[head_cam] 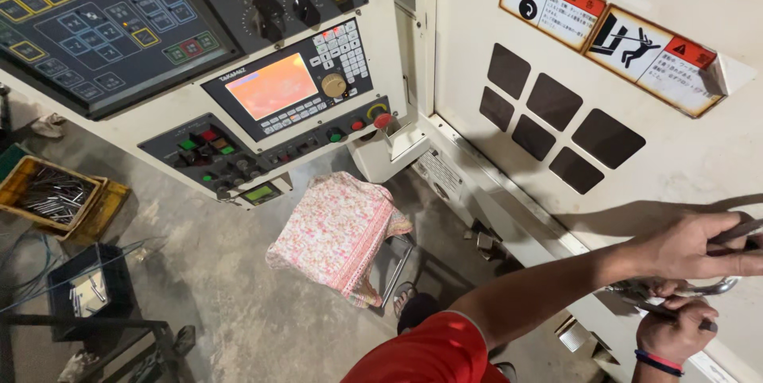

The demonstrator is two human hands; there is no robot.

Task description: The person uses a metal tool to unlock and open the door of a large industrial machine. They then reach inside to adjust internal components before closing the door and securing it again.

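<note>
At the machine door's [683, 152] lower right edge, both hands grip tools: left hand [691, 246] a dark handle [735, 232], right hand [675, 334] around a metal hook [699, 288], mid-adjustment, needing steady leverage.

handle [719, 286]: shiny metal | stool cover [338, 232]: floral cloth | floor [230, 272]: rough concrete

Both arms extend to the near right. The left hand [690, 246], arm in a red sleeve, is stretched out with fingers curled closed. The right hand [674, 331], nearer, wearing a wristband, appears clenched; its fingertips are partly hidden.
</note>
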